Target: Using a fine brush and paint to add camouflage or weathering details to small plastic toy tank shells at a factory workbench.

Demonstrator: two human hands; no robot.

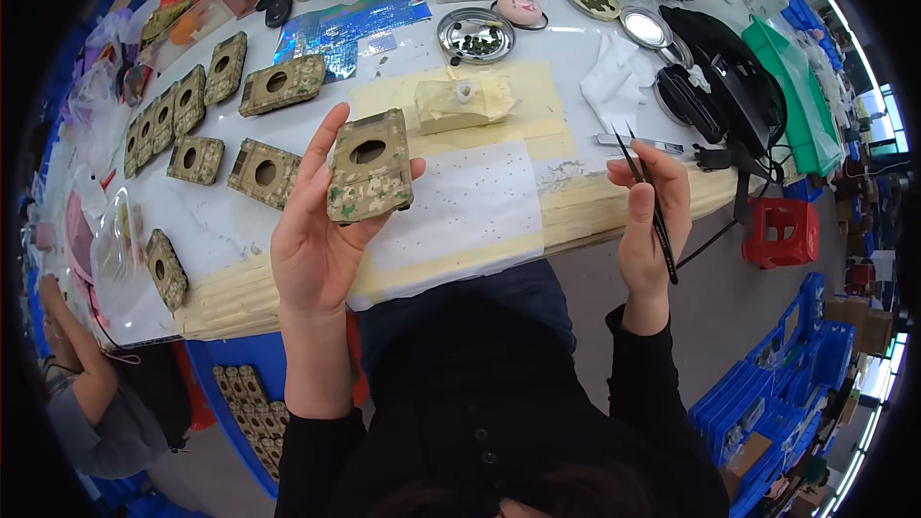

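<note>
My left hand (309, 254) holds up a camouflage-patterned model tank hull (382, 180) with a round hole in its top, fingers and thumb around its sides. Slim black tweezers (664, 244) are gripped in my right hand (641, 240), their tips pointing up and away, apart from the hull. Several similar hulls (288, 84) lie on the table to the left. Beyond my hands sits a tape-covered block (459, 113) with a small white ring on top. Past it, a round metal dish (512, 38) contains small dark green pieces. White paper (480, 221) dotted with dark specks lies between my hands.
Crumpled white tissue (614, 77), a black bag (739, 86) and a green tray (796, 105) are at the right. A red stool (782, 233) stands below. Lower left, a blue crate (213, 355) holds more hulls, near another person's arm (84, 364).
</note>
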